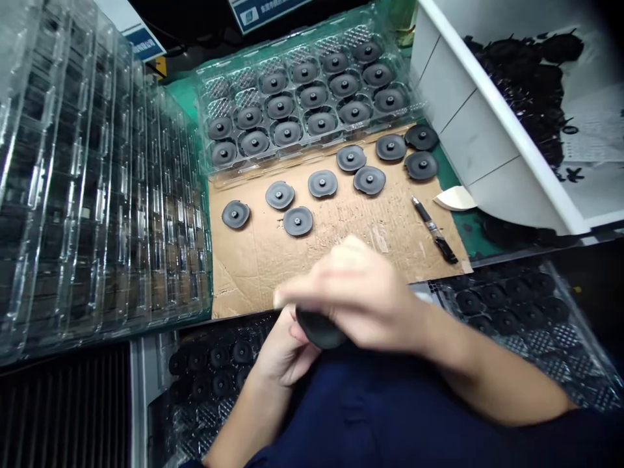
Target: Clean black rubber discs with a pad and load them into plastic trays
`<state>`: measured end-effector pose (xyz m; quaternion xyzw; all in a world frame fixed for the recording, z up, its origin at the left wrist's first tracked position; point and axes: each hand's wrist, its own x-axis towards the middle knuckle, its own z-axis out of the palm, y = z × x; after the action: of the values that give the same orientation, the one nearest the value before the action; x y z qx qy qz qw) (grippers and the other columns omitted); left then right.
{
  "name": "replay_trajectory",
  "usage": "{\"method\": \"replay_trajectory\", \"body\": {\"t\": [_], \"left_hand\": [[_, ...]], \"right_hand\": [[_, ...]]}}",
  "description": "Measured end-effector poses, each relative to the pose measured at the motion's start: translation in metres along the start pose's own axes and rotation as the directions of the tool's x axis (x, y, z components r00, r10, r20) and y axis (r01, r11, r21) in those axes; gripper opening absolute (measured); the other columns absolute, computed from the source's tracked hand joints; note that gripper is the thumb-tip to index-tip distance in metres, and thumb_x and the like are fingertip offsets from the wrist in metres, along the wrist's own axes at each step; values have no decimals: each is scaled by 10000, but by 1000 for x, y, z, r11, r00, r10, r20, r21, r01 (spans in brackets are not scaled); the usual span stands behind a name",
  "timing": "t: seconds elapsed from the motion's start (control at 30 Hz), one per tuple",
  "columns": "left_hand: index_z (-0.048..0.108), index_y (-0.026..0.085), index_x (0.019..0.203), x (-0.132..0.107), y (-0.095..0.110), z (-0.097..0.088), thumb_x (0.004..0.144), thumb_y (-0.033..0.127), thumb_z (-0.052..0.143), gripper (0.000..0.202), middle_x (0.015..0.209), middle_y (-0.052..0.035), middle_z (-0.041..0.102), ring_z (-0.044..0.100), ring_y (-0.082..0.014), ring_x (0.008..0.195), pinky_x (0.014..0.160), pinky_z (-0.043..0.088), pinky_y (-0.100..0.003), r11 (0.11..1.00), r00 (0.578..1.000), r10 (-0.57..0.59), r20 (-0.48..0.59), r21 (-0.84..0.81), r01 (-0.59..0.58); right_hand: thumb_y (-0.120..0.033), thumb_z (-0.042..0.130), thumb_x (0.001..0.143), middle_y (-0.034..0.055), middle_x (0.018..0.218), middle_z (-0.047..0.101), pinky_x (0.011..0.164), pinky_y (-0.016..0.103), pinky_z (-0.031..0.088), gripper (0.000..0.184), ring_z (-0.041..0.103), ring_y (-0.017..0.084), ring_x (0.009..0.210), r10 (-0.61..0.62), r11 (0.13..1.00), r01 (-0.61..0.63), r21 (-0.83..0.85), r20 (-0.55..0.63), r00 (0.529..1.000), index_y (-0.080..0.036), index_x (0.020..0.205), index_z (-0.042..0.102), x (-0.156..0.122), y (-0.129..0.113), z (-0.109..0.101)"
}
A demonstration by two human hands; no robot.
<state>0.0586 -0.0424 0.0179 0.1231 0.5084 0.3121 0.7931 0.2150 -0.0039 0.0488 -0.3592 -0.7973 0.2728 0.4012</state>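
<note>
In the head view, both hands meet at the lower middle of the frame, just above the person's dark blue clothing. The left hand [283,351] comes up from below, its fingers cupped and closed around the underside of a dark disc [319,331]. The right hand [361,292], blurred, reaches in from the right, its fingers curled down over the top of the same disc.

Just above the hands a cardboard sheet [341,247] lies on the table, with loose discs [322,183] scattered along its upper part and a black pen [433,231] near its right edge. A clear tray [302,97] filled with discs sits at the upper middle. Stacked clear trays [97,195] fill the left side. A white bin [468,130] stands at the upper right.
</note>
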Motion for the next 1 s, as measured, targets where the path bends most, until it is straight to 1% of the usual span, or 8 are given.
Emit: {"method": "replay_trajectory", "body": {"t": [0.07,0.17,0.4,0.57,0.7,0.8,0.9,1.0], "left_hand": [[668,211,1054,-1,2,2,372,543,874,786,1015,-56,706,673,-291,969,849,550,-357,999,995,3,104,-32,0],[590,233,1212,-1,6,3,532,481,847,769,1225,-87,642,642,-308,1075,900,534,-380,995,971,40,235,-103,-16],[611,209,1171,12,4,1,593,515,791,678,1294,-101,607,598,-311,1158,934,526,-364,988,981,69,183,-147,-42],[576,211,1214,17,3,10,605,495,792,705,1223,-93,652,613,-306,1137,964,510,-393,985,986,89,139,-157,-67],[578,190,1218,16,-3,19,594,502,802,733,1166,-91,677,613,-293,1132,946,524,-359,985,986,127,109,-132,-113],[584,223,1207,13,-5,19,606,414,831,678,1128,-59,692,601,-254,1153,937,522,-302,989,990,125,63,-91,-119],[608,247,1151,9,-6,18,609,323,841,595,1069,-25,708,631,-226,1100,868,546,-258,989,992,128,-1,-79,-128],[643,202,1066,6,-5,19,578,322,853,544,966,-31,724,657,-244,1035,825,562,-271,988,990,135,34,-75,-132]], "right_hand": [[-191,497,915,14,913,718,669,277,418,232,600,125,728,295,955,-293,31,-113,949,-183,1044,689,-5,22,-4],[-217,526,888,42,972,714,633,274,451,233,620,158,772,589,806,-591,33,-147,795,-191,1043,698,-26,47,-5],[-287,539,904,7,675,653,597,258,470,229,587,141,622,583,811,-582,60,10,813,-227,1026,724,-95,40,32],[-246,515,911,47,877,699,579,261,476,246,602,140,656,633,773,-631,66,-143,761,-188,1077,687,-73,29,12],[-202,485,924,71,1009,699,762,304,506,257,634,174,866,404,911,-410,49,-312,860,-154,1118,647,-34,0,-3],[-160,437,938,78,965,711,797,307,501,256,637,174,872,257,966,-251,62,-135,957,-127,1094,638,-23,-19,-2],[-137,456,925,41,938,713,751,251,495,222,645,145,841,280,951,-288,112,80,957,-154,1029,651,-20,-22,0],[-145,410,934,87,916,702,753,311,481,266,629,182,814,236,970,-241,-36,-107,966,-108,1039,651,-17,-19,4]]}}
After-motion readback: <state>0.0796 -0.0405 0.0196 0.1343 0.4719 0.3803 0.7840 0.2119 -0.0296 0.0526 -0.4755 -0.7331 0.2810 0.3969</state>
